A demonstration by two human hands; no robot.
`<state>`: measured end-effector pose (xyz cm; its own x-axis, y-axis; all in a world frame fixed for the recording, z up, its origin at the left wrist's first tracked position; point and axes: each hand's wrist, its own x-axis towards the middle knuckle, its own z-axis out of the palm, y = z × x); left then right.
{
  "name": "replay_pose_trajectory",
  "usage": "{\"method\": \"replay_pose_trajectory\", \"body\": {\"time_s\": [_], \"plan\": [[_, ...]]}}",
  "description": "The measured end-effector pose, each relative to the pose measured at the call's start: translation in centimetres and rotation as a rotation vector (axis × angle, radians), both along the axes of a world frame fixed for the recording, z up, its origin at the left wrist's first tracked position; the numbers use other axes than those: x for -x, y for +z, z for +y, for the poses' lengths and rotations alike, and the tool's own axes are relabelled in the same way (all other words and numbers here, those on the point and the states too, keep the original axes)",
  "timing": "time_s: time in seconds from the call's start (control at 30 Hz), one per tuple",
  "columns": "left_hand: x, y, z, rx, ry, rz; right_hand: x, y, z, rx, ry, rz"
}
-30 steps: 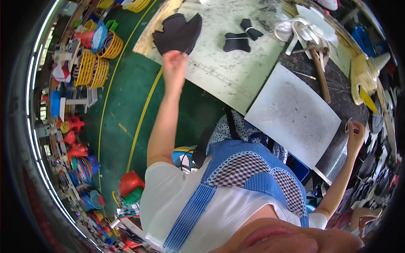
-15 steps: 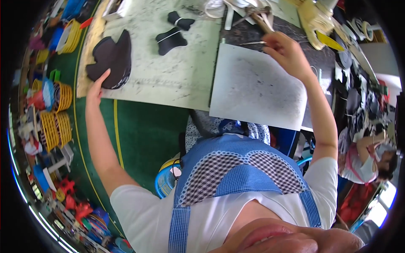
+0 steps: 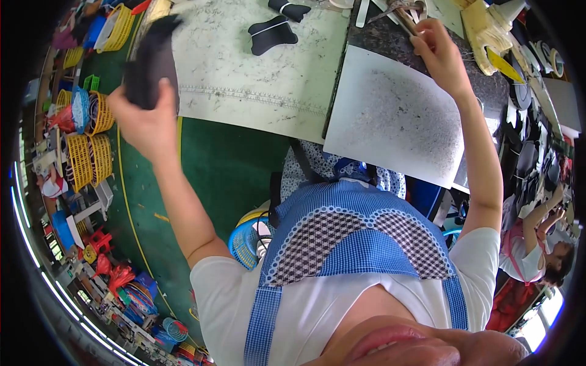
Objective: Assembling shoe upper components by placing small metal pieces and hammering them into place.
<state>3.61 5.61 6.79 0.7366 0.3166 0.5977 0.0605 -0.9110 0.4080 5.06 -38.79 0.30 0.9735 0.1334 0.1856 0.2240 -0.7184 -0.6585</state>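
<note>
Left hand (image 3: 144,119): clenched on a dark flat piece (image 3: 149,67), thumb over the near edge, other fingers mostly hidden by it. Piece lies straight out past the grip, away from the body. Long axis runs outward from the thumb, leaning a bit right at the far end. Outline blurred, so can't tell if it's folded or just tilted, or if any of it rests on the table (image 3: 244,70).

Left is the holding hand; right hand (image 3: 441,58) is well apart, off to the grip's right, beyond the white board (image 3: 390,104). Right fingers curl at the near end of the hammer (image 3: 403,21) handle. Can't tell whether they grasp it or only sit beside it.

Between the hands, nearer the left: black bundle (image 3: 271,36) with a white tie, second bundle (image 3: 292,10) just beyond it.

Containers: yellow basket (image 3: 102,110) left of the left grip, dark looped stuff inside. Yellow basket stack (image 3: 104,154) next to it, bodyward; contents not clear. Blue basket (image 3: 243,246) bodyward and right of the left grip, below table level: something white plus a dark cord in it.
</note>
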Motion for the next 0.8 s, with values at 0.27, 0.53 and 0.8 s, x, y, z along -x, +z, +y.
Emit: {"method": "replay_pose_trajectory", "body": {"time_s": [0.27,0.53,0.8], "plan": [[2.8,-7.2,-11.1,-0.654,-0.582,0.297,5.1,1.8,-1.8,-0.336,-0.058,0.186],[1.4,-5.1,-13.6,-0.072,-0.838,0.612,9.4,3.0,-1.5,-0.644,-0.141,0.184],[4.4,-3.2,-17.9,-0.319,-1.239,0.218,9.8,4.0,7.6,-0.963,0.090,0.529]]}}
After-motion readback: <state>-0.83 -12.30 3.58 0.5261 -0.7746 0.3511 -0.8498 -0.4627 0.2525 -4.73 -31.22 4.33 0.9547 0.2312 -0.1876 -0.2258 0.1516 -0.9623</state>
